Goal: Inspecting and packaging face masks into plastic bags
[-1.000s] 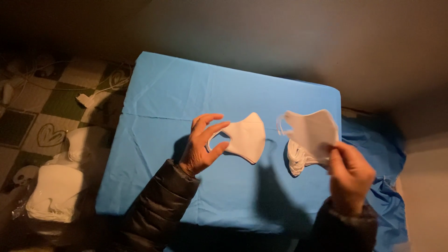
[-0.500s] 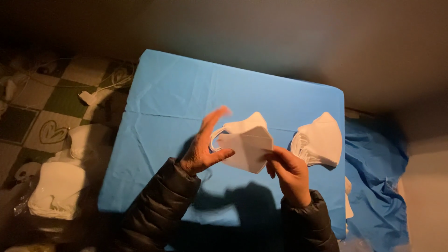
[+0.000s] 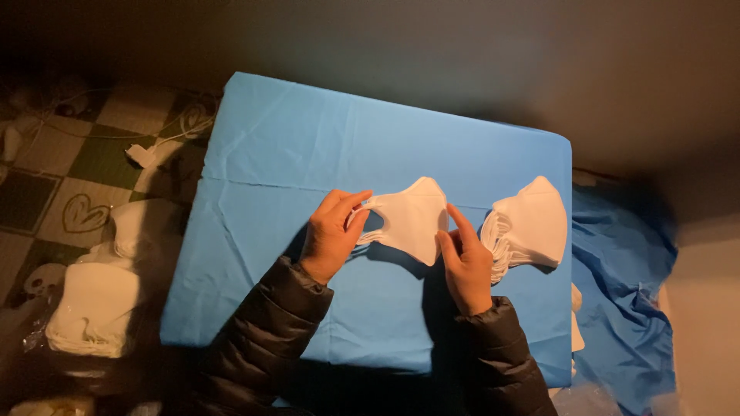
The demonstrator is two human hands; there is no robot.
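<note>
On a table covered with a blue cloth, both my hands rest at a small stack of white face masks. My left hand pinches the stack's left end at the ear loops. At the stack's right edge sits my right hand, fingers against it. A second, thicker stack of white masks lies just right of my right hand, near the table's right edge.
To the left, on a green and white checkered floor, lies a bag of white material with a white cable and plug. More blue cloth hangs off the table at the right. A dark wall runs behind.
My right hand carried a mask from the right stack over to the left stack, laid it on top, and now presses against that stack's right edge. The left hand stayed at the left stack.
</note>
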